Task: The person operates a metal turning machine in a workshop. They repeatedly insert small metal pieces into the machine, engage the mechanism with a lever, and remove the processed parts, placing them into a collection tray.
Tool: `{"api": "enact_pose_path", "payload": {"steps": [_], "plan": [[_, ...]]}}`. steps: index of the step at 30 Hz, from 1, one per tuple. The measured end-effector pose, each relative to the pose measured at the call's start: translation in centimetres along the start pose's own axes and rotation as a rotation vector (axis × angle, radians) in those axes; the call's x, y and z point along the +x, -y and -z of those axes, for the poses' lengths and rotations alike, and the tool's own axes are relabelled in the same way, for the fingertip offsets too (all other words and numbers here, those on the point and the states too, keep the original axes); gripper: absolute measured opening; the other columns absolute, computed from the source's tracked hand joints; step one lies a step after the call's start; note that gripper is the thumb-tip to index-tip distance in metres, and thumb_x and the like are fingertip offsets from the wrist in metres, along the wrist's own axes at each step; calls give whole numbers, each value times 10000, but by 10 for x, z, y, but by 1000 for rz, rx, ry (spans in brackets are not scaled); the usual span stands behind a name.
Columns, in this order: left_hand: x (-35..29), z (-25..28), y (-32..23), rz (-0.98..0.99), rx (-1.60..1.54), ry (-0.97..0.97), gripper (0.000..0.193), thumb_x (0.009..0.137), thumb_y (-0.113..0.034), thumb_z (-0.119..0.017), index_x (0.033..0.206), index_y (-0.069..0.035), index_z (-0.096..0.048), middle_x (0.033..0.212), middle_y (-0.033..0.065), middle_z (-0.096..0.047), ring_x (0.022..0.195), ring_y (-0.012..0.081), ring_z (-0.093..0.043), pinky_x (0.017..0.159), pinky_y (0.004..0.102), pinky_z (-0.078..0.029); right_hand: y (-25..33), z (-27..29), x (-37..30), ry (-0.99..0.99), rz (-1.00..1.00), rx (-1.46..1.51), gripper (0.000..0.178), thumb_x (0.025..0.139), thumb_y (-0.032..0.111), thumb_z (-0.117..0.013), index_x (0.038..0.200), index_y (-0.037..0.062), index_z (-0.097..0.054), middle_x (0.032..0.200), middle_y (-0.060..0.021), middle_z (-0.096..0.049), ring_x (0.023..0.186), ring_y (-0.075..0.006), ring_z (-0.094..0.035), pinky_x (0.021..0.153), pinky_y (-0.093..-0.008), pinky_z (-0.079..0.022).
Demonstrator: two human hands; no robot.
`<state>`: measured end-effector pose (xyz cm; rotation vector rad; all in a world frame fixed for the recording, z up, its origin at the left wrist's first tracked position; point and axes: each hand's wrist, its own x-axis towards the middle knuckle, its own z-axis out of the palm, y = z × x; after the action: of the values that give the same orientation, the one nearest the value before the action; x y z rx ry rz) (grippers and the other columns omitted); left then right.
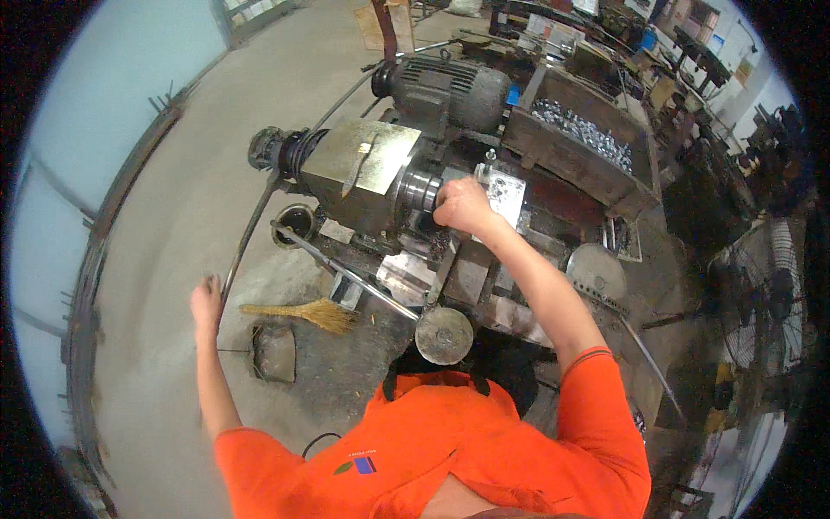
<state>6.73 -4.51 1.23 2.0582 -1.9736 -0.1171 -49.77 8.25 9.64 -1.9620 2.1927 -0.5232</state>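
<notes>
Standing beyond spindle (421, 190): bin (553, 149) of apparently metal parts (588, 134).

A smooth, pale bluish wall (65, 186) rose along the left, a long dark strip (84, 285) edging its foot. Beside it spread a grey concrete floor (194, 143) — darkly stained toward the middle — and a whitish wall (742, 41) stood at the upper right.

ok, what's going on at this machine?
The person's right hand is at the shiny round end of a lathe-like machine; any grip is hidden. The left hand is beside a long dark rod, grip unclear. A straw broom lies on the floor; small metal parts sit in a bin beyond.
</notes>
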Motion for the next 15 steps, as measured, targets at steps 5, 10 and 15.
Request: {"api": "enact_pose_path", "payload": {"steps": [5,10,15], "plan": [[-64,-4,-47,215,14,26,659,843,-594,-370,831,7,-642,817,220,-623,806,383,-589,709,451,-440,-9,-11,4,-93,47,-35,184,482,155,-559,586,26,-640,636,-212,-588,653,-375,-594,629,-401,-500],[-117,-8,-88,242,-90,82,671,819,-604,-418,820,33,-627,808,252,-604,824,423,-566,766,464,-411,6,2,3,76,-21,-80,226,540,204,-639,650,7,-648,734,-202,-631,763,-364,-606,743,-399,-502],[-98,-9,-77,78,-56,239,499,735,-447,-657,818,41,-595,801,273,-592,790,423,-575,690,451,-446,-7,9,-2,35,-42,-193,255,542,247,-627,653,19,-652,726,-200,-632,740,-344,-624,715,-389,-509]]}}
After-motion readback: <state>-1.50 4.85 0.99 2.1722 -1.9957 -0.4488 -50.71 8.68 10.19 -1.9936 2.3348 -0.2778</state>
